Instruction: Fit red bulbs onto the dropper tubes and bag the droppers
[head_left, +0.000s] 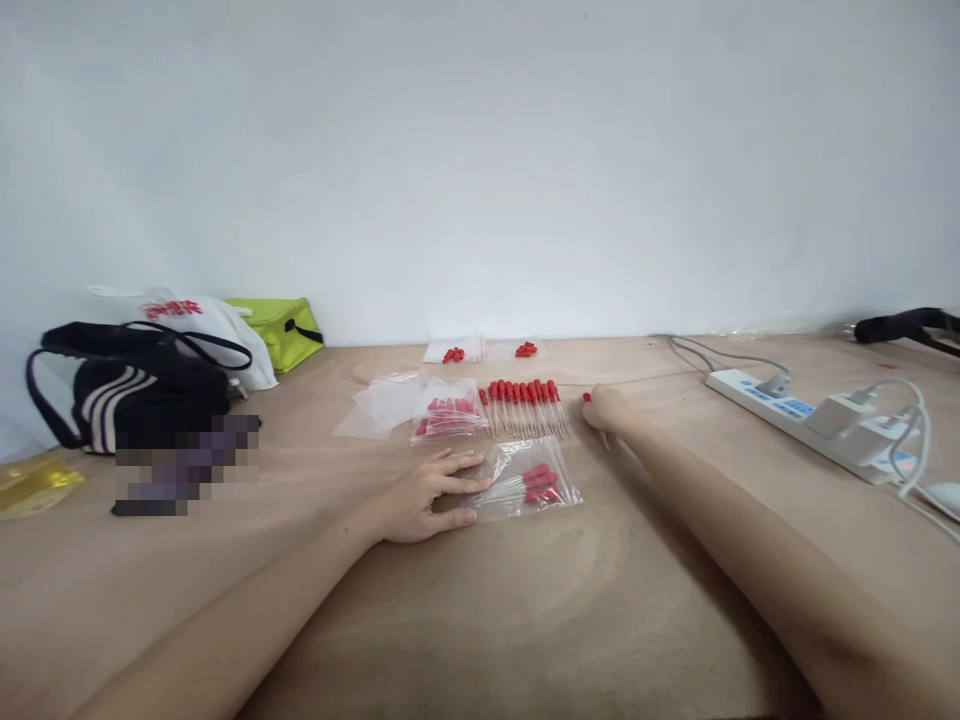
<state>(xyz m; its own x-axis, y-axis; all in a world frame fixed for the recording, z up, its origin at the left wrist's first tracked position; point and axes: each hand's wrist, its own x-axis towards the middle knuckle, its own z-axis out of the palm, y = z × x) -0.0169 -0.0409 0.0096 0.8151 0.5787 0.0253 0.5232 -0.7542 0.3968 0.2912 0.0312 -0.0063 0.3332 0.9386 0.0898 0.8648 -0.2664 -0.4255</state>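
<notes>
My left hand (431, 497) lies with spread fingers at the left end of a clear zip bag (517, 508), fingertips touching it. Several droppers with red bulbs (541, 482) are inside that bag. Farther right, my right hand (606, 411) is closed on a red-bulbed dropper (587, 397), its clear tip showing below the fingers. Between the hands and behind the bag, a row of red-bulbed droppers (525, 393) lies side by side. Left of the row is a bag of red bulbs (450, 412), beside flat clear bags (382, 405).
Two small bags with red pieces (454, 355) (526, 349) lie near the wall. A white power strip (802, 420) with plugs and cables is at the right. At the left stand a black bag (142, 395), a white bag (251, 345) and a green bag (281, 330).
</notes>
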